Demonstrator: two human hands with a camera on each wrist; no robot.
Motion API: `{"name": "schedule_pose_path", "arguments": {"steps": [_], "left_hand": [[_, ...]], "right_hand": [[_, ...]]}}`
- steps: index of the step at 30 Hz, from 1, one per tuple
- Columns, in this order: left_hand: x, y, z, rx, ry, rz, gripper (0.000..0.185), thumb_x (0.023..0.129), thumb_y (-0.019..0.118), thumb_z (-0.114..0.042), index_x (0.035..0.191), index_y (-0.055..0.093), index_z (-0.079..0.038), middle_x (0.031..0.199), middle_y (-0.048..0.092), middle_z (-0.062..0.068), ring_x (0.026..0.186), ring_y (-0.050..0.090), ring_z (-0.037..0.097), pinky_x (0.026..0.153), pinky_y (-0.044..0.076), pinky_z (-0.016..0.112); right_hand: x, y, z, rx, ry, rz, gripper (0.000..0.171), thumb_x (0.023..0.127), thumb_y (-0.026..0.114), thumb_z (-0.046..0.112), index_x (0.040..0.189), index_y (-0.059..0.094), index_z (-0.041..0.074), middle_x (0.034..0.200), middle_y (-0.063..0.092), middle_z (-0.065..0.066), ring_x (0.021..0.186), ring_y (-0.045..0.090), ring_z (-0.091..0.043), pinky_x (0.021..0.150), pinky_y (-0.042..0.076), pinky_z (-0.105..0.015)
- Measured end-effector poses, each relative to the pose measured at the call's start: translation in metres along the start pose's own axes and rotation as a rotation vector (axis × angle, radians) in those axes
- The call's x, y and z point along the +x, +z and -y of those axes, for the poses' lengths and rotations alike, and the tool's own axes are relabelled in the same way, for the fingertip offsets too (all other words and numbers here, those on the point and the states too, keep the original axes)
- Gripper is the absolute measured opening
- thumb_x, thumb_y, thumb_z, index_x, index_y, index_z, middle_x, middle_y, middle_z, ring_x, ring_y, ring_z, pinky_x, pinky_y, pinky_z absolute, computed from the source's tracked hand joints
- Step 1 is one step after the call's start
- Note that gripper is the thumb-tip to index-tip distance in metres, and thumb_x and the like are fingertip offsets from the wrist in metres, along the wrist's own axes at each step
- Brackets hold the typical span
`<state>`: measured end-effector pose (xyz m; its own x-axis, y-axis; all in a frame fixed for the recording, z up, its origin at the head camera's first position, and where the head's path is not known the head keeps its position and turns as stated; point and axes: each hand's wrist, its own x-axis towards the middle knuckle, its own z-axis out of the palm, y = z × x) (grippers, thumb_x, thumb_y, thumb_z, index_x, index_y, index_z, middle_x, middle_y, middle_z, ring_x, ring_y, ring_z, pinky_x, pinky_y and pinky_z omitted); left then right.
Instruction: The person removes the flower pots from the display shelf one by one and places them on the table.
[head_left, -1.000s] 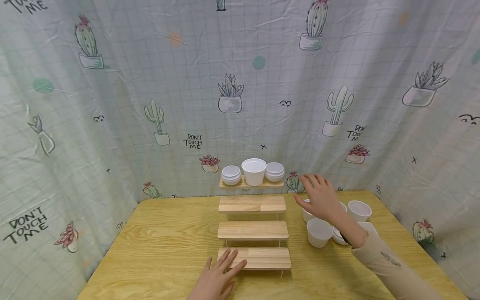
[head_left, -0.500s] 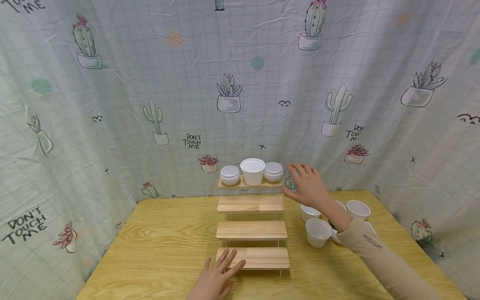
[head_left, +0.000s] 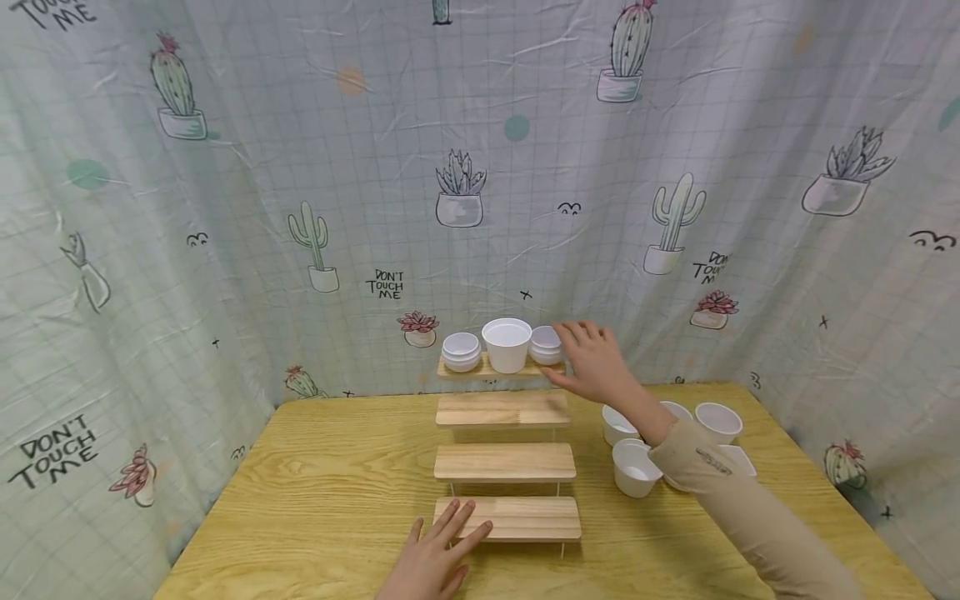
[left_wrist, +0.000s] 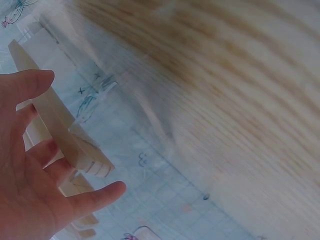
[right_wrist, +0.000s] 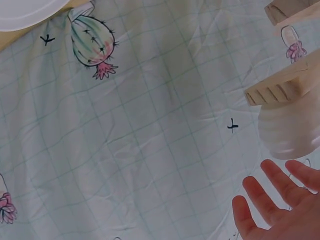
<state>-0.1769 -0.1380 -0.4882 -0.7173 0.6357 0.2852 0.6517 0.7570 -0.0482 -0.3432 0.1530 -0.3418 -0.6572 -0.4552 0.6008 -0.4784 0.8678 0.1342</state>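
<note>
Small stack of shallow white plastic bowls (head_left: 545, 343) at right end of top wooden shelf (head_left: 501, 367) — likely light, thin-walled, slippery, best pinched at the rim; right hand (head_left: 596, 365) just beside, fingers spread, grip released; left hand (head_left: 435, 557) flat on lowest wooden step (head_left: 517, 517).

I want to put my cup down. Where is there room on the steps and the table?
The second step and third step are bare. The top step is full of white cups. The left hand rests on the bottom step. More cups crowd the table's right side; its left is free.
</note>
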Motion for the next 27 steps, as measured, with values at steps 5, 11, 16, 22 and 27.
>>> {"name": "schedule_pose_path", "arguments": {"steps": [5, 11, 16, 22, 27], "left_hand": [[0.0, 0.0, 0.0, 0.012, 0.002, -0.003, 0.065, 0.078, 0.064, -0.03, 0.137, 0.035, -0.031, 0.14, 0.039, 0.008, 0.125, 0.041, 0.028, 0.072, 0.046, 0.055], [0.0, 0.0, -0.001, 0.011, 0.007, -0.009, 0.065, 0.078, 0.064, -0.03, 0.137, 0.035, -0.03, 0.14, 0.039, 0.008, 0.125, 0.041, 0.028, 0.071, 0.047, 0.055], [0.0, 0.0, -0.001, -0.006, 0.009, -0.013, 0.065, 0.078, 0.064, -0.029, 0.137, 0.036, -0.03, 0.14, 0.039, 0.009, 0.125, 0.041, 0.029, 0.071, 0.046, 0.056], [0.0, -0.001, -0.001, -0.006, 0.008, -0.008, 0.065, 0.079, 0.064, -0.029, 0.137, 0.035, -0.03, 0.14, 0.039, 0.009, 0.125, 0.041, 0.028, 0.071, 0.046, 0.056], [0.0, -0.001, 0.0, -0.008, 0.006, -0.006, 0.065, 0.079, 0.064, -0.029, 0.137, 0.035, -0.03, 0.14, 0.039, 0.009, 0.125, 0.04, 0.028, 0.072, 0.046, 0.055]], "right_hand": [[0.006, 0.003, 0.002, -0.017, 0.007, 0.023, 0.071, 0.077, 0.056, 0.055, 0.129, 0.045, 0.008, 0.119, 0.054, -0.011, 0.107, 0.048, -0.033, 0.079, 0.04, -0.05], [0.01, 0.007, 0.002, -0.033, 0.007, 0.021, 0.069, 0.077, 0.056, 0.054, 0.127, 0.048, 0.007, 0.118, 0.055, -0.011, 0.105, 0.049, -0.032, 0.077, 0.041, -0.049], [0.011, 0.012, 0.003, -0.047, 0.002, 0.003, 0.066, 0.078, 0.056, 0.052, 0.125, 0.049, 0.006, 0.115, 0.056, -0.011, 0.102, 0.05, -0.032, 0.074, 0.041, -0.048], [0.013, 0.016, 0.001, -0.051, -0.007, -0.03, 0.064, 0.078, 0.058, 0.051, 0.122, 0.051, 0.006, 0.111, 0.057, -0.012, 0.099, 0.05, -0.033, 0.074, 0.041, -0.048], [0.013, 0.017, 0.002, -0.035, -0.01, -0.039, 0.062, 0.078, 0.058, 0.05, 0.122, 0.051, 0.006, 0.11, 0.058, -0.012, 0.098, 0.05, -0.033, 0.073, 0.041, -0.048]]}}
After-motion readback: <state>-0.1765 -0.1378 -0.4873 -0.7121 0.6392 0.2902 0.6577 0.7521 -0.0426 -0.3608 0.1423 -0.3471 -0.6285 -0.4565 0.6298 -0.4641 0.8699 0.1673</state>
